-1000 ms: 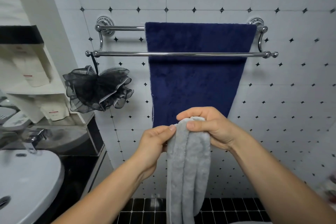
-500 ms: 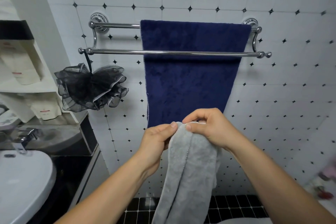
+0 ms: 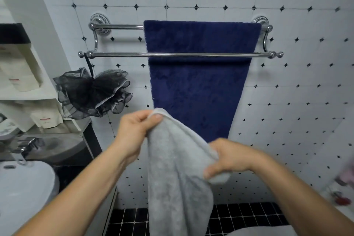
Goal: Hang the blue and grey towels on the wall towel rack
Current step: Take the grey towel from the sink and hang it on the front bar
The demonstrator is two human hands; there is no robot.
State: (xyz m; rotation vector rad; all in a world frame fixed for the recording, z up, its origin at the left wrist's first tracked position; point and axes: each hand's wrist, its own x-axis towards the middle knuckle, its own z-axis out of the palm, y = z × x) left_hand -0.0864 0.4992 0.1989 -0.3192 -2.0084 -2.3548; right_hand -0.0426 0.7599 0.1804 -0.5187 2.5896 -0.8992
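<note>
the left hand (image 3: 134,132) pinches the top corner of the grey towel (image 3: 178,178) between thumb and fingers. the right hand (image 3: 229,161) is curled round the towel's edge further along and lower down. the cloth slopes between them and the rest hangs slack. both hands and the grey towel are below the towel rack (image 3: 118,55), in front of it and not touching it. the blue towel (image 3: 197,82) is already draped over the rack's rear bar, on its right part, hanging behind the front bar. the step in hand looks like spreading the grey towel along its top edge. next it probably needs lifting above the rack's front bar, bare apart from a black mesh sponge (image 3: 92,92) hung at its left end, and laying over evenly.
</note>
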